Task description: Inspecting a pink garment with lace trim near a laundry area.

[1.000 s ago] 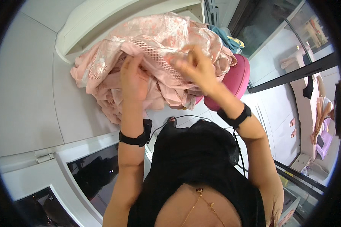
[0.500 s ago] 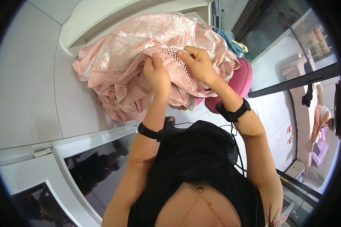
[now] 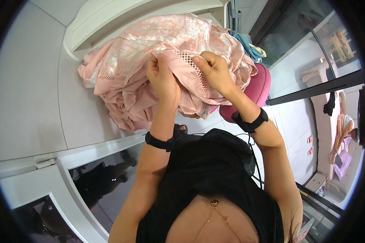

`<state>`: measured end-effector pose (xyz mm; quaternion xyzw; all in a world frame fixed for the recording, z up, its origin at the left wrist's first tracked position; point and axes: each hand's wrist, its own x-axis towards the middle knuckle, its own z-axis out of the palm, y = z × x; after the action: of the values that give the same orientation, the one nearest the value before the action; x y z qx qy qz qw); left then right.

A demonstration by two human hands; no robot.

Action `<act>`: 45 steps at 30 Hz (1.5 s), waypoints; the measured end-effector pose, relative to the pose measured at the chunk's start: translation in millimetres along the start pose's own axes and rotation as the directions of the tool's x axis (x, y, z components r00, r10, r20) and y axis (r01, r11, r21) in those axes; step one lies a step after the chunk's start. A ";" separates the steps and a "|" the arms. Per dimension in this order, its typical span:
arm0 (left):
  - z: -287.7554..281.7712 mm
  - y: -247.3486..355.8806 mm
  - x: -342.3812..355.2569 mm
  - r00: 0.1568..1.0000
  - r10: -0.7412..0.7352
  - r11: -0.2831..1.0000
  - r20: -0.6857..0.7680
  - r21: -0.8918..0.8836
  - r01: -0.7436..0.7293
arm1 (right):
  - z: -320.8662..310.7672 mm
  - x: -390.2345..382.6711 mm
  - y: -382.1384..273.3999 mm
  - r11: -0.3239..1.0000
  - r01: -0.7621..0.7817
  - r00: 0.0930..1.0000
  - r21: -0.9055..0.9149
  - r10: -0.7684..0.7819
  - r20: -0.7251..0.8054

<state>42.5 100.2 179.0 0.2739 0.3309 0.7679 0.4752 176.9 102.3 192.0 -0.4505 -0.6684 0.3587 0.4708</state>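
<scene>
A pink satin garment (image 3: 166, 44) with openwork lace bands is being held up in a bunched heap against the white wall (image 3: 24, 93), just below a white ledge (image 3: 109, 20). The left hand (image 3: 163, 77) is being kept at the middle of the garment's lower folds, its fingers clenched on a pinch of the fabric. The right hand (image 3: 215, 73) is being held just beside it, to the garment's right half, with thumb and fingers grasping a fold next to a strip of lace mesh (image 3: 194, 69). Black wristbands are being worn on both wrists, below the garment. A pink rounded basket (image 3: 257, 91) is being partly covered by the garment's right edge, and a blue-and-yellow cloth (image 3: 251, 47) is showing just past that same edge. Below the garment, a white-framed glass panel (image 3: 105, 178) is reflecting dark shapes.
</scene>
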 end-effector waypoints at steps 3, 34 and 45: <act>4.0 2.4 -1.8 1.000 0.013 0.999 -0.025 -0.031 -0.014 | 1.4 -0.4 6.5 1.000 -0.013 1.000 0.022 0.013 0.008; -11.7 16.6 -8.2 0.997 -0.054 0.993 0.051 0.104 0.049 | -11.6 -2.0 8.5 0.993 -0.098 0.994 -0.070 0.095 -0.054; -15.1 6.4 -11.5 0.990 -0.138 0.975 0.029 0.179 0.131 | -7.3 -9.6 5.6 0.990 0.001 0.995 -0.140 -0.015 -0.103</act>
<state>32.5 83.8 173.2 0.3077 0.4056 0.6958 0.5066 186.8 95.6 186.3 -0.4978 -0.6684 0.2851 0.4735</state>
